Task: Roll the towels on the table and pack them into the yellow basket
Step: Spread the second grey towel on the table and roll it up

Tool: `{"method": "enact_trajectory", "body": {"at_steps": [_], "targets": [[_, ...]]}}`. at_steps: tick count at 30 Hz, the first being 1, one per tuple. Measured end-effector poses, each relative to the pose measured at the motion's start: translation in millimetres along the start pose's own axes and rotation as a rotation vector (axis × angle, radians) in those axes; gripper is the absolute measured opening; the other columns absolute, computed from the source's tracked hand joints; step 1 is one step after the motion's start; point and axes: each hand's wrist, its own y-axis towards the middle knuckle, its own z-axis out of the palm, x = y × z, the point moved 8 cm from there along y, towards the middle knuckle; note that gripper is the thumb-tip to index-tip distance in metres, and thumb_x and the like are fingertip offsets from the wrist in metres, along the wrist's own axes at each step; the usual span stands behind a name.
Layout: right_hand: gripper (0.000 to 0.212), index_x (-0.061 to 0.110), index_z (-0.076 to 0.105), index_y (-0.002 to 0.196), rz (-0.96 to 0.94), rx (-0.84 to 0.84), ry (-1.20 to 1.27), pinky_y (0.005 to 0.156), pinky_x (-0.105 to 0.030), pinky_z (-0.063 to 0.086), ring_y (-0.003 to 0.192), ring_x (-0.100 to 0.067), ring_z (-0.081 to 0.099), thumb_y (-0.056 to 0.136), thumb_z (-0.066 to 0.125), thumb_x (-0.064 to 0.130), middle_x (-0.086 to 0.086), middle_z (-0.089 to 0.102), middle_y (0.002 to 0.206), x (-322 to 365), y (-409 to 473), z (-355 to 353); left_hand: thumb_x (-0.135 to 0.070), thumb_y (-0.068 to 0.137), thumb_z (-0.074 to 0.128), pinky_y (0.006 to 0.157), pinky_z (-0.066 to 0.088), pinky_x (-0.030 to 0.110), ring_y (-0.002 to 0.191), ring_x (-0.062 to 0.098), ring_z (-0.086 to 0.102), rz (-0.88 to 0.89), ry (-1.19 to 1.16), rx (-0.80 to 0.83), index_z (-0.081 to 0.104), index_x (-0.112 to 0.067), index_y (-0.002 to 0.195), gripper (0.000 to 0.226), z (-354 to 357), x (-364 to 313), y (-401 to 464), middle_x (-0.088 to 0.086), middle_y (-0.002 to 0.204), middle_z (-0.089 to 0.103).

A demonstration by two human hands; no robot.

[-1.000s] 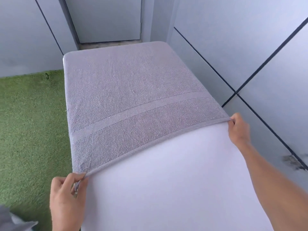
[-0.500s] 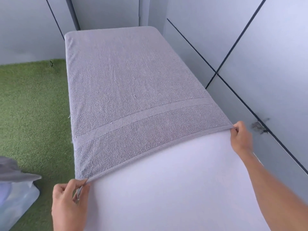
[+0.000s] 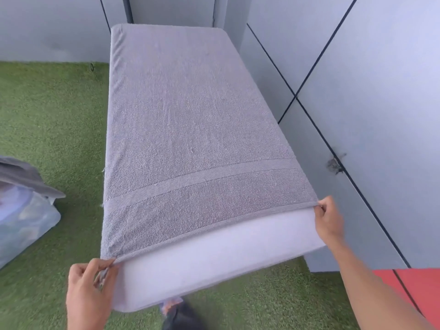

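A grey towel [image 3: 190, 129] with a woven band lies spread flat over most of the white table [image 3: 214, 263], reaching its far end. My left hand [image 3: 88, 289] pinches the towel's near left corner. My right hand [image 3: 329, 222] pinches its near right corner at the table's right edge. The near hem is stretched straight between both hands. No yellow basket shows in the head view.
Green artificial turf [image 3: 52, 120] surrounds the table on the left and front. A clear bag with grey cloth on it [image 3: 21, 206] sits on the turf at the left. Grey panelled walls [image 3: 369, 103] close in on the right and back. A red surface [image 3: 416, 291] shows at bottom right.
Both hands have drawn the towel's near hem toward me along the table. The view has shifted, so the table's front edge and the bag at the left now show.
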Motion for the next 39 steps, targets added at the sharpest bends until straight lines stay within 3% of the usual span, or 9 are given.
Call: {"method": "enact_trajectory", "body": {"at_steps": [3,5,6,8,13,19,24,29,39], "targets": [[0.003,0.011,0.049,0.100,-0.013,0.110,-0.070,0.067,-0.036,0.036,0.078,-0.030,0.054,0.097,0.048,0.012,-0.013,0.063,0.092,-6.5,-5.5,-5.2,-0.005,0.078,0.076,0.073,0.035,-0.002,0.084,-0.002,0.050,-0.009,-0.011,0.051,0.069,-0.019,0.088,0.019,-5.2,-7.4,-8.7,0.006,0.090,0.047],[0.007,0.012,0.048,0.103,-0.057,0.171,-0.195,0.070,-0.039,0.040,0.081,-0.031,0.053,0.096,0.050,0.012,-0.016,0.063,0.099,-1.8,-5.1,-7.1,-0.009,0.080,0.074,0.089,0.042,0.024,0.092,0.022,0.052,-0.001,0.092,0.075,0.067,-0.021,0.093,0.020,-6.0,-15.1,-9.9,0.007,0.095,0.047],[0.010,0.012,0.049,0.104,-0.116,0.178,-0.267,0.074,-0.040,0.041,0.087,-0.034,0.055,0.094,0.052,0.012,-0.015,0.062,0.103,5.1,-5.8,-7.4,-0.010,0.080,0.074,0.089,0.042,0.040,0.095,0.031,0.048,0.024,0.189,0.075,0.066,-0.021,0.098,0.023,-6.2,-22.6,-9.9,0.008,0.098,0.047],[0.020,0.015,0.054,0.110,-0.231,0.155,-0.366,0.084,-0.043,0.042,0.104,-0.034,0.052,0.091,0.056,0.010,-0.010,0.057,0.114,20.6,-11.1,-9.2,-0.007,0.075,0.076,0.080,0.043,0.052,0.096,0.038,0.044,0.120,0.385,0.061,0.065,-0.021,0.106,0.035,-1.8,-41.2,-10.0,0.011,0.104,0.051],[0.032,0.027,0.061,0.112,-0.420,0.173,-0.414,0.090,-0.043,0.043,0.115,-0.027,0.049,0.085,0.064,0.009,-0.002,0.053,0.122,41.3,-18.0,2.3,-0.009,0.079,0.063,0.071,0.045,0.046,0.092,0.033,0.050,0.387,0.503,0.073,0.068,-0.020,0.103,0.028,37.0,-98.3,-18.0,0.005,0.100,0.059],[0.011,0.024,0.065,0.093,-0.594,0.185,-0.279,0.088,-0.036,0.035,0.103,-0.024,0.049,0.085,0.058,0.020,0.003,0.056,0.109,45.2,-17.5,4.1,-0.022,0.082,0.052,0.066,0.050,0.044,0.084,0.030,0.052,0.332,0.432,0.094,0.069,-0.016,0.098,0.024,60.2,-115.1,-30.3,0.003,0.092,0.061],[0.021,0.025,0.063,0.093,-0.720,0.284,-0.234,0.088,-0.031,0.035,0.103,-0.018,0.046,0.087,0.044,0.031,0.006,0.052,0.110,36.0,-18.9,-1.9,-0.027,0.088,0.052,0.066,0.051,0.043,0.084,0.027,0.052,0.294,0.426,0.132,0.066,-0.022,0.100,0.019,48.8,-101.8,-46.3,-0.003,0.092,0.058],[0.030,0.018,0.065,0.113,-0.535,0.324,-0.206,0.090,-0.038,0.048,0.112,-0.018,0.040,0.086,0.064,0.005,-0.001,0.052,0.119,17.0,-2.7,-6.8,-0.001,0.076,0.074,0.064,0.054,0.039,0.093,0.023,0.057,0.228,0.420,0.172,0.069,-0.024,0.103,0.036,37.4,-91.4,-39.4,-0.003,0.103,0.057],[0.017,0.013,0.066,0.100,-0.596,0.329,-0.181,0.084,-0.022,0.036,0.097,-0.015,0.052,0.090,0.059,0.001,0.010,0.053,0.097,12.1,-9.7,-20.4,0.005,0.076,0.073,0.058,0.052,0.036,0.084,0.021,0.060,0.274,0.402,0.205,0.067,-0.022,0.098,0.036,9.2,-65.1,-27.4,-0.012,0.096,0.061]]}}
